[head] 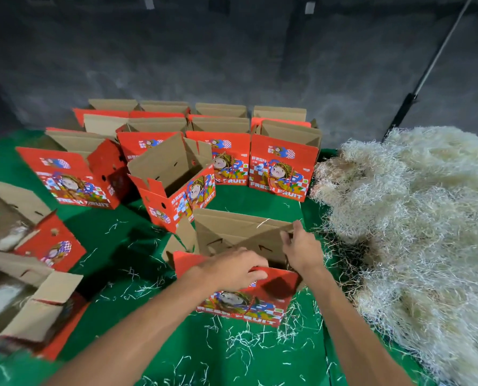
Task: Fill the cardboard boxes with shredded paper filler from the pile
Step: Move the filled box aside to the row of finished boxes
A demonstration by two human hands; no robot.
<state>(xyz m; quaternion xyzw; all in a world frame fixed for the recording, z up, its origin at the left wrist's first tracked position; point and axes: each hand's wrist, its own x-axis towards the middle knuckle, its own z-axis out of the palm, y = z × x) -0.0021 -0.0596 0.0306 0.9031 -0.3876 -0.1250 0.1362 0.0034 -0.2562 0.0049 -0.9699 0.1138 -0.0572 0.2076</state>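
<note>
Mostly the job lies ahead. Both hands work at the near box (243,299): the left hand (232,267) curls its grip over the front flap, the right hand (301,249) pinches the right flap's top edge. Inside, only a few strands show. Boxes at far left (23,277) appear to hold white filler; the rows behind (221,135) look unfilled. The pile (415,224) lies just right of the near box. Green cloth (115,240), strewn with shreds, covers the surface before a grey wall (204,59).

Looks like a fruit packing warehouse: rows of red "FRESH FRUIT" boxes (281,165) beyond the hands, bare concrete wall (204,57) behind.
</note>
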